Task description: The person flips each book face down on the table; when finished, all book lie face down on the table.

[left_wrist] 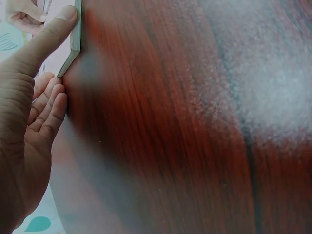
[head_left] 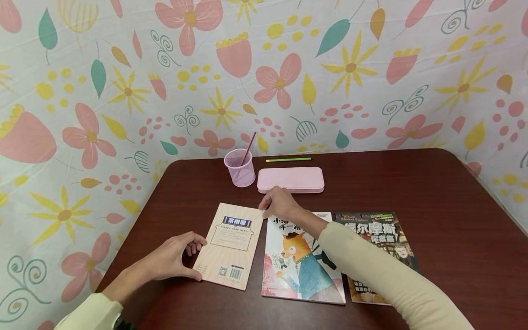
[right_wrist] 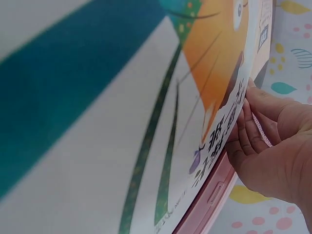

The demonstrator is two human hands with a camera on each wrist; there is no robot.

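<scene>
Fingers [left_wrist: 48, 105] curl at booklet [left_wrist: 75, 44] edge, head-view hidden.

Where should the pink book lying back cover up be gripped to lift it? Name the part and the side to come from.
Grip the pink book at its left long edge, coming from the left. It lies flat, and the fox book crowds its right side. The left hand already holds that free edge, thumb along it; the right hand touches the top right corner.
</scene>
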